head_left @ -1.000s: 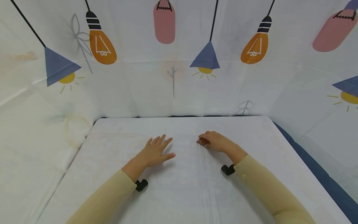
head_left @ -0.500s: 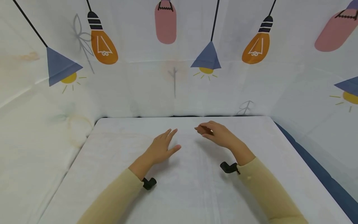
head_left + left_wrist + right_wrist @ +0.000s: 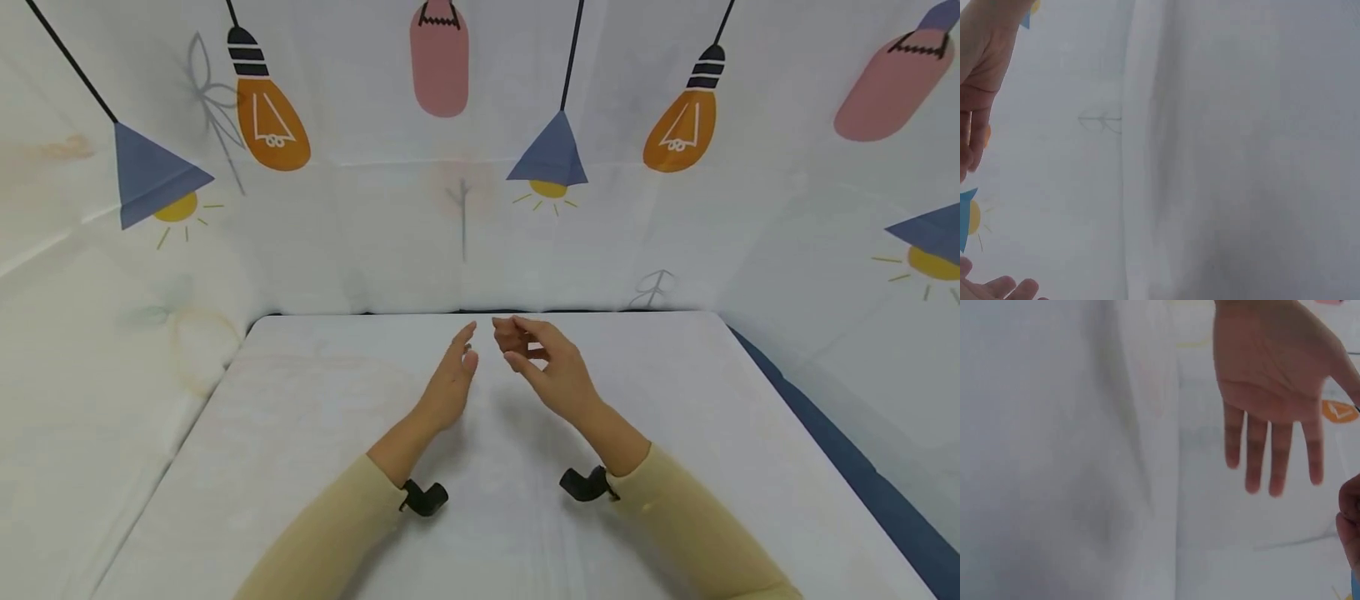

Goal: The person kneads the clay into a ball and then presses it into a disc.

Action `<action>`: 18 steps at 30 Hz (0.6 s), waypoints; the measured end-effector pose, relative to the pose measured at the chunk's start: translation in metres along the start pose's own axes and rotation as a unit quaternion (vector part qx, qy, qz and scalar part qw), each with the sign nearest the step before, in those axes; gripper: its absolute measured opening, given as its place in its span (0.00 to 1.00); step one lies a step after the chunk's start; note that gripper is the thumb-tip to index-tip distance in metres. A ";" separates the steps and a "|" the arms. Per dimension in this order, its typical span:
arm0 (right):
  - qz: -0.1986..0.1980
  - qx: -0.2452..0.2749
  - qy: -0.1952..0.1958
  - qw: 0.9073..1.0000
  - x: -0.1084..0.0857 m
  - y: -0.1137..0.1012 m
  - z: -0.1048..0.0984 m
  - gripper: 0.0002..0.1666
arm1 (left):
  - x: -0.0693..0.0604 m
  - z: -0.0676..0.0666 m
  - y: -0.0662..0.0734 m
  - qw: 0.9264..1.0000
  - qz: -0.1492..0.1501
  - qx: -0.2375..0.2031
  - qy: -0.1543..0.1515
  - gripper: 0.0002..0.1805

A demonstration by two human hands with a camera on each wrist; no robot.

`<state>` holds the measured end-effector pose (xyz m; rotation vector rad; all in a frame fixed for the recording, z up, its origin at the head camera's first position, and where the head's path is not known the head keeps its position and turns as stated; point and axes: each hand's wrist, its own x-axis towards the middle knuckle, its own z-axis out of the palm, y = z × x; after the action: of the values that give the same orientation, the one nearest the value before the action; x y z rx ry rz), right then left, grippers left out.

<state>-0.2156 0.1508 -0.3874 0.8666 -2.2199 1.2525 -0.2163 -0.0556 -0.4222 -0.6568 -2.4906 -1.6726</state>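
Note:
Palm turned inward and fingers straight, the left hand (image 3: 447, 385) is held above the white table (image 3: 495, 533) in the head view. Facing it from the right is the right hand (image 3: 562, 371), its fingers loosely bent and its thumb apart. A narrow gap separates the fingertips, and neither hand holds anything. In the left wrist view, the right hand (image 3: 982, 69) hangs at the upper left, with fingers of the left hand (image 3: 1000, 289) at the bottom. The right wrist view shows the left palm (image 3: 1272, 375) and part of the right hand (image 3: 1350, 519) at the edge.
A white cloth wall (image 3: 360, 225) printed with lamps and bulbs stands behind the table. Dark blue material (image 3: 832, 433) runs along the table's right edge. Small black devices sit at the left wrist (image 3: 426, 498) and right wrist (image 3: 583, 484).
Both hands have moved toward each other and farther from the wearer. The left hand has turned its palm inward, its spread fingers now closer together. The right hand's fingers stay bent.

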 end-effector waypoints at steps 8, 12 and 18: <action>-0.002 0.070 0.052 0.996 -0.013 -0.020 0.033 0.33 | 0.006 0.013 0.011 0.952 -0.007 -0.302 0.055 0.58; -0.016 0.043 0.021 0.999 -0.020 -0.024 0.043 0.33 | 0.006 0.019 0.020 0.896 -0.015 -0.443 0.035 0.59; -0.046 -0.019 -0.019 0.999 -0.025 -0.023 0.049 0.33 | 0.001 0.023 0.023 0.868 -0.026 -0.496 0.013 0.53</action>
<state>-0.1851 0.1065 -0.4142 0.9749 -2.1998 1.1571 -0.2047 -0.0272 -0.4110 -0.5795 -1.4509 -2.9064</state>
